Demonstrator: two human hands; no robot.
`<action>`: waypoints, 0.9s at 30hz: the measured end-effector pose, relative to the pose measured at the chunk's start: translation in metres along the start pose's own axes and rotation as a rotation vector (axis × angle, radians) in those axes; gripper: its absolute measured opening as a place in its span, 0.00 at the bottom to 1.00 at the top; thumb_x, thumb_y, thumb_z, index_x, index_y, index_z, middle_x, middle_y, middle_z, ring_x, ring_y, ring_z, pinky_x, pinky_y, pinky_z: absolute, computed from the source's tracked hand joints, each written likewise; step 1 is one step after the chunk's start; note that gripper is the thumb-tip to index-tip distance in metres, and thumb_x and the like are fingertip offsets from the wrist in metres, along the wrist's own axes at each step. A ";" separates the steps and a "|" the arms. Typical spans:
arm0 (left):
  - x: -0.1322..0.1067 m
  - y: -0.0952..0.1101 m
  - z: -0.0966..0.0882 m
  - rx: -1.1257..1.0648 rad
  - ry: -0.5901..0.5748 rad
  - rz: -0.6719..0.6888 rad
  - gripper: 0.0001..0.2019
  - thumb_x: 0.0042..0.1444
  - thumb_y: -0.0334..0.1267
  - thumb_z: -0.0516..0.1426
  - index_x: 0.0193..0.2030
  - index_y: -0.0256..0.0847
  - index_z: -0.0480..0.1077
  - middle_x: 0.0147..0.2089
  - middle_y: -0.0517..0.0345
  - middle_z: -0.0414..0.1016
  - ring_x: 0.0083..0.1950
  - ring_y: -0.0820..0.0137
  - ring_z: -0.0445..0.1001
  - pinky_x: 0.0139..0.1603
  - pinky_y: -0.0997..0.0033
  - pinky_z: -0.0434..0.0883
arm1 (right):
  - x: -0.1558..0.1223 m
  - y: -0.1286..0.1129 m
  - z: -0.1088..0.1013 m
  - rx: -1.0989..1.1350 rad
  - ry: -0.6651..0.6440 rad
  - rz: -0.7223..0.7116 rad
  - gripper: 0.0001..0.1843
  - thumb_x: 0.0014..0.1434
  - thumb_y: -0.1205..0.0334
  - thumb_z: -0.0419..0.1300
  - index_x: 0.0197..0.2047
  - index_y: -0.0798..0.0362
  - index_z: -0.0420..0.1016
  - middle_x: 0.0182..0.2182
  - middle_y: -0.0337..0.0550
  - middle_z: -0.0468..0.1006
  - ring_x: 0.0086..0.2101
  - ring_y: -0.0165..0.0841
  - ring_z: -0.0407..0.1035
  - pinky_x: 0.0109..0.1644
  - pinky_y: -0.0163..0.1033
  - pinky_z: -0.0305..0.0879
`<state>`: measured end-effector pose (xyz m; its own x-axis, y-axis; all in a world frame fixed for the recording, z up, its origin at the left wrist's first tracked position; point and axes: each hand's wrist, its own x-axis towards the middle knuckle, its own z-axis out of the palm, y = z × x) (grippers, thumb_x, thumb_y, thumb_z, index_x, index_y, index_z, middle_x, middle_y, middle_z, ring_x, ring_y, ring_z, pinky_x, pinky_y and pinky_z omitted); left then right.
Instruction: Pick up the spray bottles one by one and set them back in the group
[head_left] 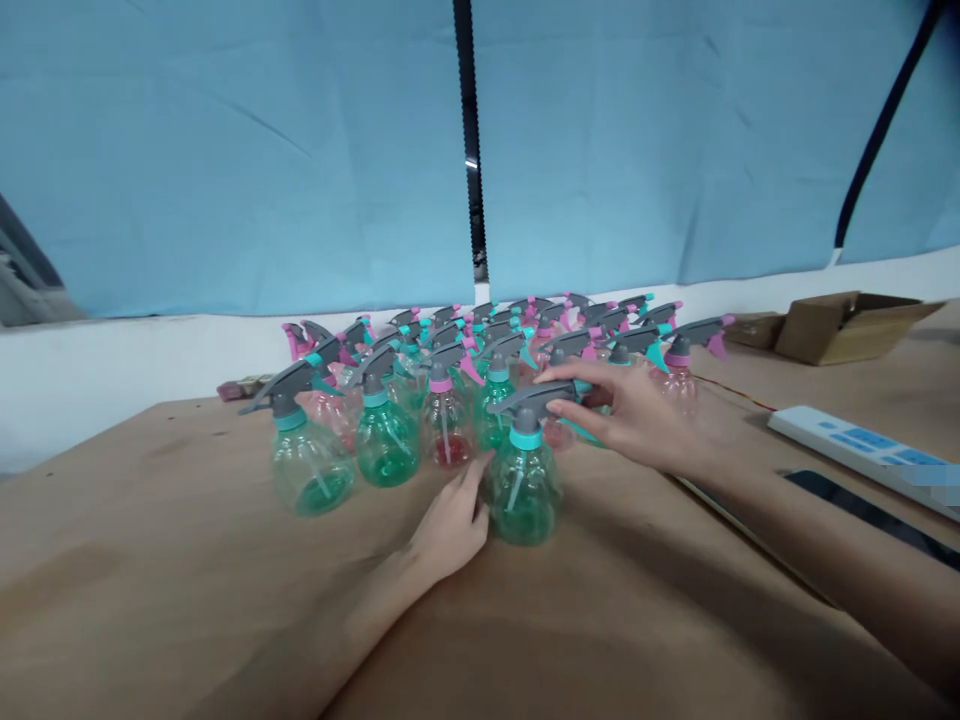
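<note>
1. In the head view, find the front teal-collared spray bottle [523, 505] upright at the near edge of a crowded cluster, standing on or just over the worktop [187, 590]. Cannot tell resting from slightly lifted.

2. Note the right hand [630, 405], pinched on that bottle's grey spray head [531, 400], thumb on the near side and a finger along the top. Judge as a hold towards one end: could slip or twist, letting the round body tip, because of the weight below and to one side of the pinch.

3. Note the left hand [454, 525], set apart from the right hand, low by the bottle's left side with fingers partly curled. Cannot tell touching from just beside. Could leave the body unsteadied if not in contact, or bump the green spray bottle [495, 425] just behind, through fingertips reaching into that narrow gap.

4. Mind also the pink-collared spray bottle [448, 425] and the green teal-collared spray bottle [388, 445] to the left. Could topple in a chain after one knock, being set so close, with long heads overhanging.

5. Beyond the right forearm, mind the dark flat device [870, 515] and white strip with blue panels [862, 450]. Could get nudged by a sideways sweep.
</note>
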<state>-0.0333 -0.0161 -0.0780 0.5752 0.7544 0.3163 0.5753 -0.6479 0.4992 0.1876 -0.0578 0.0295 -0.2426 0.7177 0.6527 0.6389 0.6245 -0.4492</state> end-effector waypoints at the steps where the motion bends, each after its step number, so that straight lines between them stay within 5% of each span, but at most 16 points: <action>1: -0.001 0.000 0.000 0.025 -0.009 -0.002 0.29 0.49 0.22 0.46 0.59 0.37 0.54 0.57 0.45 0.65 0.55 0.60 0.67 0.55 0.58 0.64 | 0.001 0.003 0.002 0.014 0.009 -0.001 0.11 0.57 0.62 0.56 0.44 0.51 0.72 0.41 0.41 0.77 0.33 0.33 0.71 0.31 0.38 0.71; 8: 0.000 0.002 0.000 0.078 -0.036 -0.038 0.27 0.47 0.22 0.46 0.57 0.37 0.56 0.55 0.44 0.66 0.52 0.58 0.69 0.51 0.54 0.66 | 0.000 0.016 0.004 0.193 -0.020 0.033 0.21 0.56 0.58 0.57 0.54 0.46 0.63 0.48 0.43 0.70 0.45 0.39 0.67 0.42 0.45 0.70; 13: -0.002 0.001 -0.003 -0.028 0.064 0.015 0.30 0.46 0.21 0.45 0.58 0.38 0.54 0.58 0.47 0.63 0.58 0.61 0.63 0.59 0.55 0.60 | -0.037 0.041 0.038 0.509 0.100 0.213 0.33 0.57 0.48 0.56 0.62 0.38 0.46 0.60 0.44 0.57 0.58 0.43 0.53 0.57 0.54 0.57; 18: -0.004 0.006 -0.009 -0.235 0.187 0.086 0.22 0.55 0.26 0.44 0.58 0.40 0.56 0.58 0.49 0.64 0.58 0.62 0.63 0.60 0.56 0.59 | -0.074 0.063 0.073 0.657 -0.324 0.218 0.43 0.54 0.49 0.60 0.65 0.42 0.40 0.64 0.45 0.48 0.61 0.41 0.45 0.63 0.52 0.46; 27: -0.001 0.009 -0.014 -0.349 0.073 0.047 0.15 0.59 0.39 0.50 0.52 0.41 0.62 0.52 0.50 0.68 0.53 0.61 0.66 0.54 0.59 0.64 | -0.074 0.051 0.071 0.555 -0.421 0.184 0.50 0.48 0.55 0.66 0.65 0.48 0.39 0.63 0.49 0.50 0.61 0.41 0.46 0.63 0.51 0.46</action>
<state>-0.0367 -0.0210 -0.0628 0.5458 0.7383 0.3962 0.3090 -0.6168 0.7239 0.1864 -0.0573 -0.0854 -0.4989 0.8145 0.2960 0.2588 0.4660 -0.8461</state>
